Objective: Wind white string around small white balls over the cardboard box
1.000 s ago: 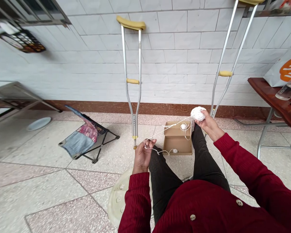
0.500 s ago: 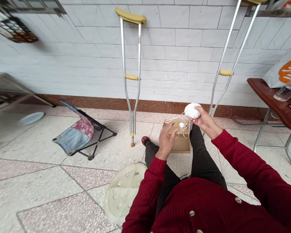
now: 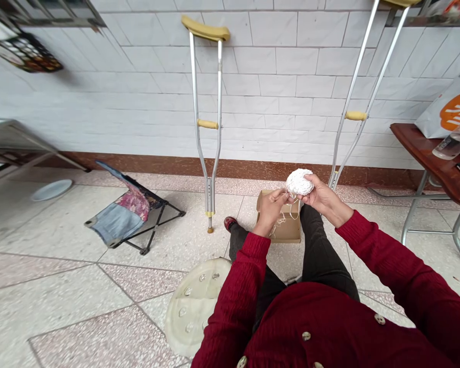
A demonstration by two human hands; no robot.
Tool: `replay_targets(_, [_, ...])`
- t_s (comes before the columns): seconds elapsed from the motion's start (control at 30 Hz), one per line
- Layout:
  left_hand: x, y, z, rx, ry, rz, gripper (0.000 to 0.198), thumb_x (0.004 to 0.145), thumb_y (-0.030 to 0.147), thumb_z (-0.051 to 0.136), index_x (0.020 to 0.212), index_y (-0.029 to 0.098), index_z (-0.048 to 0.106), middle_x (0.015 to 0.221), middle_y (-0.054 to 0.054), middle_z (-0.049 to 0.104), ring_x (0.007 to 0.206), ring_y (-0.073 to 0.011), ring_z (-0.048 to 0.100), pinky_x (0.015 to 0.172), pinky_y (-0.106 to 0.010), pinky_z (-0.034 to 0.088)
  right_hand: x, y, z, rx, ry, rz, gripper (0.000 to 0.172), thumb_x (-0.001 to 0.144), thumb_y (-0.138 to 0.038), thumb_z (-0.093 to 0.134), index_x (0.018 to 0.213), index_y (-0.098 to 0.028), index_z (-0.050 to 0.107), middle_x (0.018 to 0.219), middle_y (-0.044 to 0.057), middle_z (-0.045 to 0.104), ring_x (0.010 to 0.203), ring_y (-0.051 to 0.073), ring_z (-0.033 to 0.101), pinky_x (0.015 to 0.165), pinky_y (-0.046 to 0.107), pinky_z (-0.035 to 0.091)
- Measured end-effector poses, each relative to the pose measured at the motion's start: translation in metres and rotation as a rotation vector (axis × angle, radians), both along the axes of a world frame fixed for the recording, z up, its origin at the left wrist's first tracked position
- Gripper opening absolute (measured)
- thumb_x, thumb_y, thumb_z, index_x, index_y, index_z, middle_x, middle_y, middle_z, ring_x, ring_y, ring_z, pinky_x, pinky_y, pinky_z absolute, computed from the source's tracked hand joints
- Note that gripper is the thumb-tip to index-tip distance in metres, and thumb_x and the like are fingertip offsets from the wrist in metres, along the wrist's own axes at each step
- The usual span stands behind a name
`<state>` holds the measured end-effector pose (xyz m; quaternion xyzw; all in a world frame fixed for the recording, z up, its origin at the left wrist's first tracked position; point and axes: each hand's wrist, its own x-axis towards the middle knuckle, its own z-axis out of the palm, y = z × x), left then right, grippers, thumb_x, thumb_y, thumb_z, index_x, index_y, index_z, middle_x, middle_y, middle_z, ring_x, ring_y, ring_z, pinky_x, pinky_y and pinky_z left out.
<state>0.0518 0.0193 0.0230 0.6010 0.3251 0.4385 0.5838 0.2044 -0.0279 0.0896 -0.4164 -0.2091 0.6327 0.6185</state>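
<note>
A ball of white yarn [image 3: 299, 182] is in my right hand [image 3: 320, 194], whose fingers are wrapped round its right side. My left hand [image 3: 271, 208] is at the ball's lower left, its fingertips pinched together on white yarn. Loose strands of the yarn hang below the fingers over an open cardboard box [image 3: 289, 231], which stands on the floor between my feet. The small ball of yarn seen earlier does not show clearly; it may be behind my left fingers.
One crutch [image 3: 207, 124] leans on the tiled wall ahead, another crutch [image 3: 355, 116] further right. A folding chair [image 3: 118, 214] and a plate [image 3: 52, 189] are on the left. Beside my left leg stands a round stool [image 3: 195, 306]. A brown table [image 3: 425, 158] holds a bag and cup.
My left hand has moved up and right to the yarn ball, and its fingers have closed on yarn. The ball in my right hand has moved slightly down and left.
</note>
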Motion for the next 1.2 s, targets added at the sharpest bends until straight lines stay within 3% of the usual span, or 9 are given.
replay_targets(0.1, [-0.013, -0.006, 0.0, 0.045, 0.079, 0.033, 0.033, 0.084, 0.044, 0.056, 0.09, 0.015, 0.071, 0.073, -0.005, 0.073, 0.082, -0.0216, 0.067, 0.088, -0.034, 0.049, 0.012, 0.005, 0.0, -0.009, 0.022, -0.053, 0.022, 0.081, -0.031, 0.061, 0.098, -0.018, 0.06, 0.063, 0.003, 0.066, 0.048, 0.013, 0.058, 0.033, 0.018, 0.043])
replay_targets(0.27, [-0.043, -0.016, 0.001, 0.193, 0.227, 0.222, 0.04, 0.092, 0.043, 0.046, 0.116, 0.017, 0.064, 0.07, -0.001, 0.072, 0.079, -0.0189, 0.066, 0.09, -0.032, 0.045, 0.029, 0.022, -0.019, -0.037, -0.122, -0.287, 0.026, 0.077, -0.028, 0.066, 0.099, -0.018, 0.056, 0.063, 0.001, 0.066, 0.042, 0.012, 0.057, 0.031, 0.017, 0.041])
replay_targets(0.4, [-0.057, -0.019, 0.0, 0.268, 0.375, 0.296, 0.037, 0.092, 0.039, 0.045, 0.118, 0.021, 0.063, 0.07, 0.001, 0.071, 0.073, -0.018, 0.065, 0.083, -0.029, 0.045, 0.023, 0.027, -0.037, -0.138, -0.18, -0.306, 0.026, 0.076, -0.028, 0.067, 0.096, -0.018, 0.055, 0.058, 0.0, 0.064, 0.039, 0.012, 0.056, 0.031, 0.018, 0.04])
replay_targets(0.53, [-0.055, -0.013, -0.014, 0.231, 0.501, 0.222, 0.03, 0.087, 0.038, 0.053, 0.106, 0.022, 0.07, 0.063, 0.0, 0.068, 0.064, -0.0189, 0.062, 0.073, -0.029, 0.046, 0.009, 0.024, -0.034, -0.049, -0.11, -0.207, 0.024, 0.077, -0.029, 0.063, 0.098, -0.019, 0.056, 0.061, 0.001, 0.065, 0.042, 0.013, 0.056, 0.031, 0.018, 0.039])
replay_targets(0.7, [-0.039, -0.01, -0.034, -0.011, 0.205, 0.15, 0.041, 0.087, 0.048, 0.051, 0.105, 0.014, 0.067, 0.059, -0.002, 0.068, 0.065, -0.0201, 0.066, 0.076, -0.033, 0.05, -0.003, 0.016, -0.026, 0.066, 0.113, -0.001, 0.023, 0.081, -0.03, 0.056, 0.1, -0.019, 0.059, 0.072, 0.003, 0.069, 0.047, 0.012, 0.057, 0.033, 0.017, 0.038])
replay_targets(0.83, [-0.026, -0.018, -0.029, -0.094, 0.074, 0.016, 0.047, 0.085, 0.047, 0.055, 0.117, 0.013, 0.059, 0.06, -0.001, 0.069, 0.063, -0.0198, 0.066, 0.076, -0.035, 0.051, -0.01, 0.006, -0.031, 0.058, 0.269, 0.226, 0.026, 0.084, -0.038, 0.052, 0.101, -0.02, 0.059, 0.078, 0.003, 0.07, 0.049, 0.011, 0.055, 0.037, 0.017, 0.039])
replay_targets(0.9, [-0.025, -0.021, -0.022, -0.072, 0.079, 0.024, 0.043, 0.085, 0.045, 0.055, 0.115, 0.015, 0.06, 0.061, 0.0, 0.069, 0.062, -0.0193, 0.066, 0.075, -0.033, 0.05, -0.01, 0.002, -0.036, 0.044, 0.271, 0.273, 0.027, 0.085, -0.041, 0.052, 0.098, -0.019, 0.059, 0.074, 0.003, 0.069, 0.047, 0.011, 0.054, 0.037, 0.018, 0.04])
replay_targets(1.1, [-0.043, -0.018, -0.008, 0.281, 0.532, 0.15, 0.026, 0.087, 0.038, 0.052, 0.083, 0.021, 0.071, 0.064, -0.001, 0.068, 0.067, -0.0196, 0.063, 0.068, -0.028, 0.042, 0.011, -0.005, -0.055, -0.032, 0.024, 0.471, 0.029, 0.081, -0.044, 0.056, 0.085, -0.016, 0.059, 0.054, 0.002, 0.062, 0.037, 0.013, 0.048, 0.027, 0.018, 0.031])
replay_targets(1.2, [-0.057, -0.008, -0.004, 0.3, 0.67, 0.219, 0.028, 0.089, 0.036, 0.049, 0.079, 0.023, 0.072, 0.061, -0.001, 0.067, 0.061, -0.0191, 0.061, 0.063, -0.027, 0.039, 0.026, -0.007, -0.062, -0.067, -0.055, 0.551, 0.025, 0.078, -0.041, 0.059, 0.079, -0.016, 0.059, 0.048, 0.001, 0.058, 0.032, 0.013, 0.045, 0.025, 0.019, 0.029])
